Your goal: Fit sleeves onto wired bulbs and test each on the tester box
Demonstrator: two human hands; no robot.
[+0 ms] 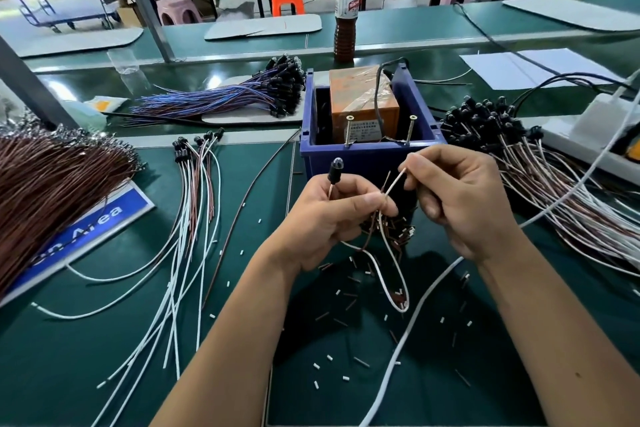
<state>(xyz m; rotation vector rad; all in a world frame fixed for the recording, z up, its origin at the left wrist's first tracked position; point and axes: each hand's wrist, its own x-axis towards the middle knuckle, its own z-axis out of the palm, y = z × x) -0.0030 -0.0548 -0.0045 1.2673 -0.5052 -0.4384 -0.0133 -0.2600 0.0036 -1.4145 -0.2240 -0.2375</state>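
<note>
My left hand [332, 218] grips a wired bulb [336, 168] just below its black holder, the clear dome pointing up. The bulb's white and brown wires [391, 270] loop down toward the mat. My right hand [457, 198] pinches the end of the white wire [398, 178] between thumb and forefinger. Both hands hover just in front of the blue tester box [370, 149], which holds an orange unit with two upright screws [349, 128]. Short dark and white sleeves [349, 295] lie scattered on the mat below my hands, with a denser heap [394, 229] under my fingers.
Several finished bulbs with wires [194, 184] lie left of the box. A brown wire bundle [52, 184] sits at far left, a blue-wired bundle [242, 94] behind, a black-holder pile [519, 149] at right. A bottle [345, 14] stands behind the box. A white power strip [595, 135] and cable are on the right.
</note>
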